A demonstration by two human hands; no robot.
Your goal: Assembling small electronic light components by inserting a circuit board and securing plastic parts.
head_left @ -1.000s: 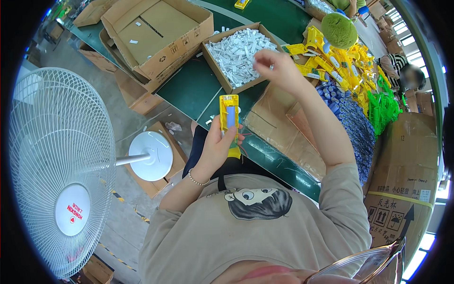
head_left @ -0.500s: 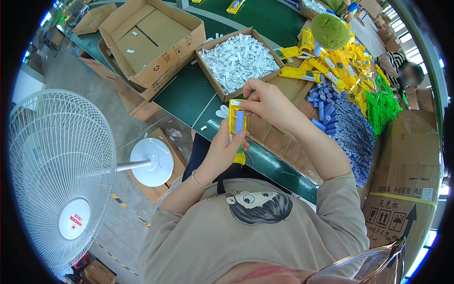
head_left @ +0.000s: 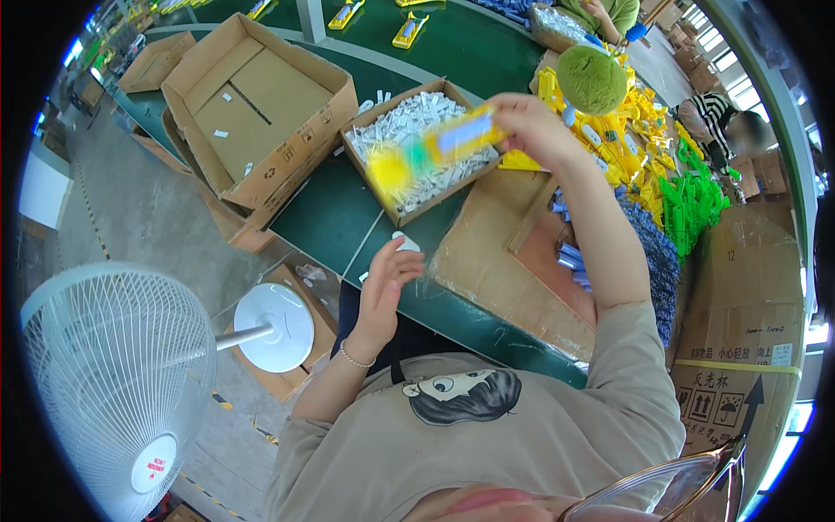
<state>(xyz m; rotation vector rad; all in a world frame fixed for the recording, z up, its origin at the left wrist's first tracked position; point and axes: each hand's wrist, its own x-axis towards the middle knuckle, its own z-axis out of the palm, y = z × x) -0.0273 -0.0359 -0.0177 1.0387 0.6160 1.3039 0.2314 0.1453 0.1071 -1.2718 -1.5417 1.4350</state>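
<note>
Out over the box of small white parts, my right hand (head_left: 532, 130) grips one end of a yellow plastic casing (head_left: 480, 130). A blue cylinder lies inside the casing. Its far end is smeared by motion, showing a green patch and a yellow tip. My left hand (head_left: 383, 294) is raised above the near table edge, empty, with its fingers apart. Just beyond those fingers a white oval piece (head_left: 405, 243) lies on the green table. The white parts (head_left: 426, 113) fill a shallow cardboard box (head_left: 424, 209), partly hidden by the casing.
At right lie heaps of yellow casings (head_left: 639, 130), blue cylinders with wires (head_left: 648, 239) and green plastic parts (head_left: 691, 204). A green fuzzy ball (head_left: 592, 80) stands above them. Large cartons (head_left: 252, 104) sit left, a fan (head_left: 117, 374) lower left. Further casings (head_left: 409, 30) lie across the table.
My right hand has carried the yellow casing forward from in front of me to above the box. My left hand has let go of it and stayed near the table edge.
</note>
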